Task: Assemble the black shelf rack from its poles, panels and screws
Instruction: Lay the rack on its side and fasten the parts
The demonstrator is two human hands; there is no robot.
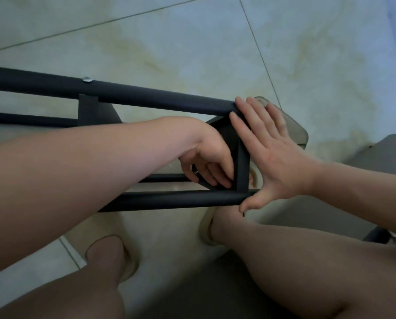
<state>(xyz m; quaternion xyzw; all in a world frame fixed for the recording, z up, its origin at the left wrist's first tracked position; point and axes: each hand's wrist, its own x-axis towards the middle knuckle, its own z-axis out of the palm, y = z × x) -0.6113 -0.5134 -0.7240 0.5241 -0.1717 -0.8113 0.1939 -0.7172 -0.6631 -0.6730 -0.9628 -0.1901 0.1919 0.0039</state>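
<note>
Bare knees [296,261] fill the bottom of the view, seen by a seated person looking down at a tiled floor [192,42]. Left fingers [215,178] are curled tight around the lower edge of a black end panel [241,166], where it meets the lower pole [174,199]; anything small they may hold is hidden. Right fingers [245,116] are straight and spread, pressed flat on the tip of the upper pole [146,95], with the thumb touching the lower pole's tip.

So the left hand [206,157] works inside the frame and the right hand [270,155] braces it from outside. The shelf rack [88,111] lies on its side, its long axis running away to the left – both hands are at its right end. One silver screw [86,79] shows on the upper pole (well apart from the hands). Seating this panel likely calls for a push leftward along the poles – a judgement only.
</note>
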